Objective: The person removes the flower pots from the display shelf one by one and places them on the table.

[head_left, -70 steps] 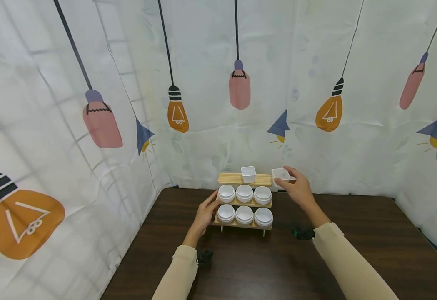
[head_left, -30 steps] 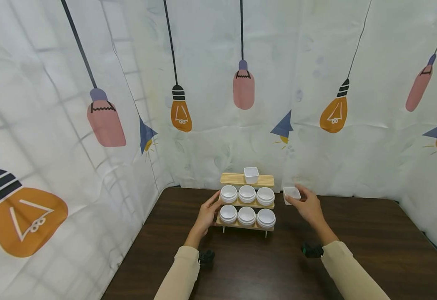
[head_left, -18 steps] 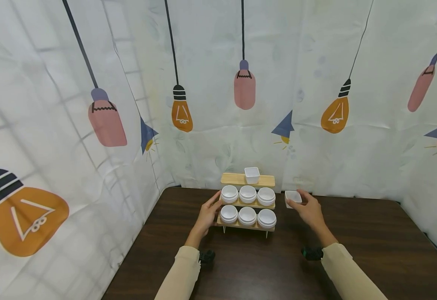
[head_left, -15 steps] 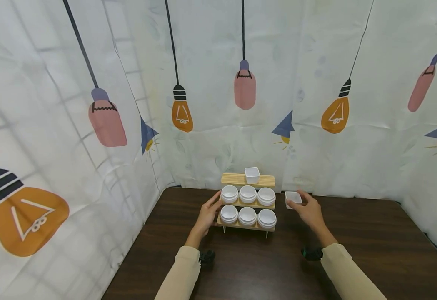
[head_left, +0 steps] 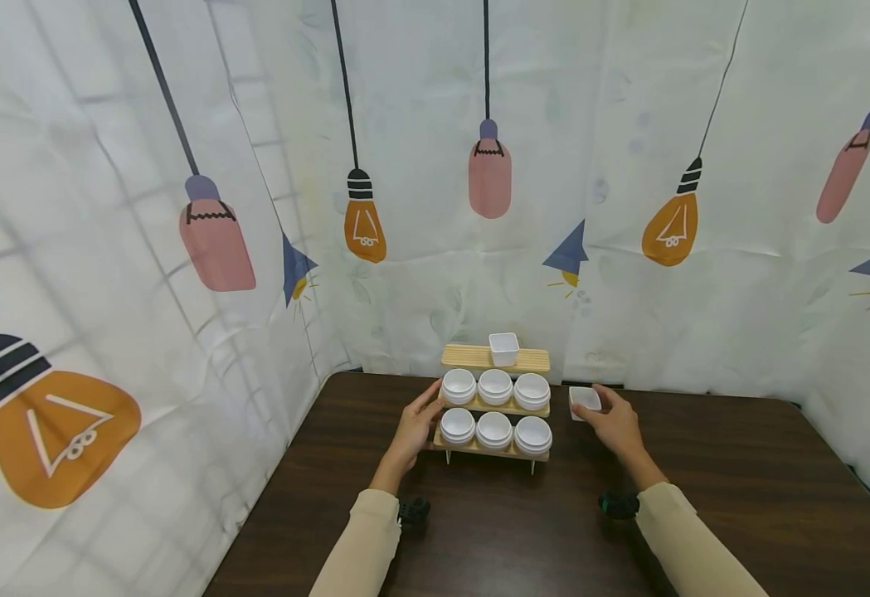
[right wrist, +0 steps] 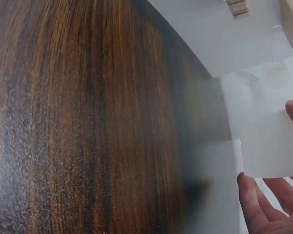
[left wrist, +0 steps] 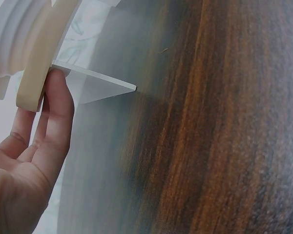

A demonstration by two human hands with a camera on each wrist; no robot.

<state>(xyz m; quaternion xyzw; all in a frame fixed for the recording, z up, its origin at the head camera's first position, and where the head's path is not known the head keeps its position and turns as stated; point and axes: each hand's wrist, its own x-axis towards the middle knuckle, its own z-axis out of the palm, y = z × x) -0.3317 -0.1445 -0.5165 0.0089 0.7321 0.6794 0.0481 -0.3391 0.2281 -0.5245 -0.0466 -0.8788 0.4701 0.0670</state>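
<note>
A three-tier wooden stand (head_left: 468, 356) rises from the dark table, with several round white bowls (head_left: 495, 386) along its two lower tiers. One square white cup (head_left: 504, 350) sits on the top tier. My left hand (head_left: 410, 427) grips the stand's left side; the left wrist view shows its fingers (left wrist: 58, 117) around the wooden shelf end (left wrist: 36, 73), next to a clear support (left wrist: 95, 83). Right of the stand, my right hand (head_left: 617, 421) pinches another square white cup (head_left: 584, 400) by its sides. Whether that cup (right wrist: 271, 146) touches the table I cannot tell.
The dark wooden table (head_left: 494, 531) spreads in front of the stand and off to both sides. Close behind its back edge hangs a white curtain (head_left: 420, 290) printed with lamps, which also runs along the left side.
My right hand has brought its square cup down from beside the top tier, slightly rightward and closer to the table. My left hand has kept its grip on the stand.
</note>
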